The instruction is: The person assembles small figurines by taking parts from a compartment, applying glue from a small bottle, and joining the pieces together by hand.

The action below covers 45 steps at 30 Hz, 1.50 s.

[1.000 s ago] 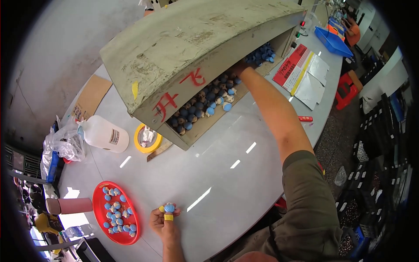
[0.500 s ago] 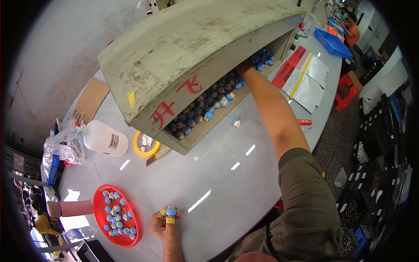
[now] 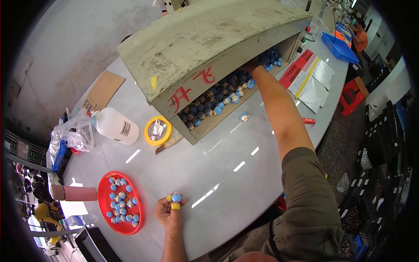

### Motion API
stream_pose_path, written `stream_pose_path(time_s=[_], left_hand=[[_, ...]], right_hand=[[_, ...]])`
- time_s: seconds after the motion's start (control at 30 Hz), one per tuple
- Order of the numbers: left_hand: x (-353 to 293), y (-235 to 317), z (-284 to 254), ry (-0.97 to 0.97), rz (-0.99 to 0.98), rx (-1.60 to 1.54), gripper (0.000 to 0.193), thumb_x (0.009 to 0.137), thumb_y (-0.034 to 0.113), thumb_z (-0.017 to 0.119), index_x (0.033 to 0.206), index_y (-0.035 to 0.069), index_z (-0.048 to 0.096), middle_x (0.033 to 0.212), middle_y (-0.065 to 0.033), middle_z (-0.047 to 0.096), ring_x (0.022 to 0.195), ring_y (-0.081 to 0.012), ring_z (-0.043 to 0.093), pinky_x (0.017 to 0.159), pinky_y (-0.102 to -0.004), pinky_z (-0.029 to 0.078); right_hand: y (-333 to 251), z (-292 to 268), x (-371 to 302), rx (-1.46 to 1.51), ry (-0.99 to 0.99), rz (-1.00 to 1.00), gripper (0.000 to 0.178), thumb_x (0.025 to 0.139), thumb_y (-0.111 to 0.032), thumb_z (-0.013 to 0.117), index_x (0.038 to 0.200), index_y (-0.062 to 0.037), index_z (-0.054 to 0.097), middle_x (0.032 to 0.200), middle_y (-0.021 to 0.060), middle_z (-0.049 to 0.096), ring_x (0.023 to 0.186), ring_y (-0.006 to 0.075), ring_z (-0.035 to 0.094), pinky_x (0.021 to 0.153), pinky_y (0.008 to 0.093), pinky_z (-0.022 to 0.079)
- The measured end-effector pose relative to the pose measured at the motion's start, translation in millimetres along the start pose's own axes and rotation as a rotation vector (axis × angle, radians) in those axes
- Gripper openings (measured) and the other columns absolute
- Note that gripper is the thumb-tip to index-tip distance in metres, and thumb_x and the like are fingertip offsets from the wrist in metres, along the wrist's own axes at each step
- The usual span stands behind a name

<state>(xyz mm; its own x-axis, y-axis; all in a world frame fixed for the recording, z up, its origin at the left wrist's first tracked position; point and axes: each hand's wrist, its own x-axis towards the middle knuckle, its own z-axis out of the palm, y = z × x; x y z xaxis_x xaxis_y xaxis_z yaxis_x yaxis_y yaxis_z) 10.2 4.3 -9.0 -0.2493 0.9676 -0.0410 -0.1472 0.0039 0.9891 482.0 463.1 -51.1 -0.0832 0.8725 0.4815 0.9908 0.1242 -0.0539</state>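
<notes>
Pale grey worktable (image 3: 227, 174) fills the frame centre, with a large tilted cardboard box (image 3: 209, 48) of small blue-capped figurines (image 3: 214, 105) at the upper centre. My right hand (image 3: 251, 66) reaches far into the box opening, arm fully extended; its grip is hidden, cannot tell. My left hand (image 3: 168, 214), lower centre, pinches one blue-capped figurine (image 3: 176, 197) beside the red tray (image 3: 104, 192); I judge a slow, single-piece pick avoids spilling more like the stray figurine (image 3: 244, 116).
</notes>
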Motion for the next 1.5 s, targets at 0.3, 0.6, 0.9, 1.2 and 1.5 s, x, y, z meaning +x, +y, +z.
stream_pose_path(time_s=[0.3, 0.6, 0.9, 1.2, 1.5], left_hand=[[4.4, 8.2, -0.6, -0.054, -0.023, -0.022, 0.014, 0.091, 0.004, 0.062, 0.102, -0.005, 0.059, 0.095, -0.0138, 0.069, 0.080, -0.0195, 0.069, 0.074, -0.0339, 0.059], [2.6, 10.8, -3.7, -0.048, -0.017, -0.051, 0.014, 0.091, 0.003, 0.061, 0.102, -0.006, 0.059, 0.092, -0.0122, 0.068, 0.076, -0.0183, 0.068, 0.074, -0.0325, 0.058], [6.1, 8.5, -6.7, -0.064, -0.002, -0.089, 0.014, 0.091, 0.003, 0.061, 0.102, -0.006, 0.058, 0.091, -0.0120, 0.068, 0.076, -0.0182, 0.068, 0.073, -0.0326, 0.058], [4.7, 4.4, -4.8, -0.096, -0.027, -0.119, 0.017, 0.090, 0.002, 0.062, 0.103, -0.008, 0.057, 0.095, -0.0129, 0.067, 0.079, -0.0195, 0.069, 0.077, -0.0343, 0.059], [6.7, 9.7, -4.0, -0.064, -0.037, -0.048, 0.018, 0.092, 0.004, 0.061, 0.105, -0.007, 0.058, 0.093, -0.0120, 0.067, 0.078, -0.0184, 0.069, 0.074, -0.0305, 0.057]], right_hand=[[-142.3, -123.2, -77.7, 0.057, -0.391, 0.213, 0.075, 0.090, -0.059, 0.043, 0.152, -0.0189, 0.025, 0.160, 0.0126, 0.017, 0.146, 0.0371, 0.014, 0.113, 0.0610, 0.018], [-231.8, -167.8, -92.5, 0.141, -0.371, -0.050, 0.058, 0.089, -0.044, 0.048, 0.139, -0.0143, 0.048, 0.147, 0.0158, 0.041, 0.134, 0.0357, 0.039, 0.109, 0.0510, 0.032], [-265.1, -172.4, -94.3, 0.300, -0.375, -0.313, 0.036, 0.084, -0.030, 0.058, 0.112, -0.0078, 0.064, 0.114, 0.0167, 0.065, 0.108, 0.0328, 0.061, 0.091, 0.0440, 0.048], [-290.2, -194.9, -66.1, 0.469, -0.463, -0.059, 0.030, 0.084, -0.024, 0.056, 0.107, -0.0072, 0.065, 0.106, 0.0163, 0.066, 0.108, 0.0293, 0.060, 0.092, 0.0453, 0.046], [-248.4, -140.4, -95.5, 0.379, 0.092, -0.579, 0.036, 0.077, -0.024, 0.060, 0.102, 0.0027, 0.062, 0.092, 0.0251, 0.065, 0.091, 0.0408, 0.062, 0.083, 0.0481, 0.047]])
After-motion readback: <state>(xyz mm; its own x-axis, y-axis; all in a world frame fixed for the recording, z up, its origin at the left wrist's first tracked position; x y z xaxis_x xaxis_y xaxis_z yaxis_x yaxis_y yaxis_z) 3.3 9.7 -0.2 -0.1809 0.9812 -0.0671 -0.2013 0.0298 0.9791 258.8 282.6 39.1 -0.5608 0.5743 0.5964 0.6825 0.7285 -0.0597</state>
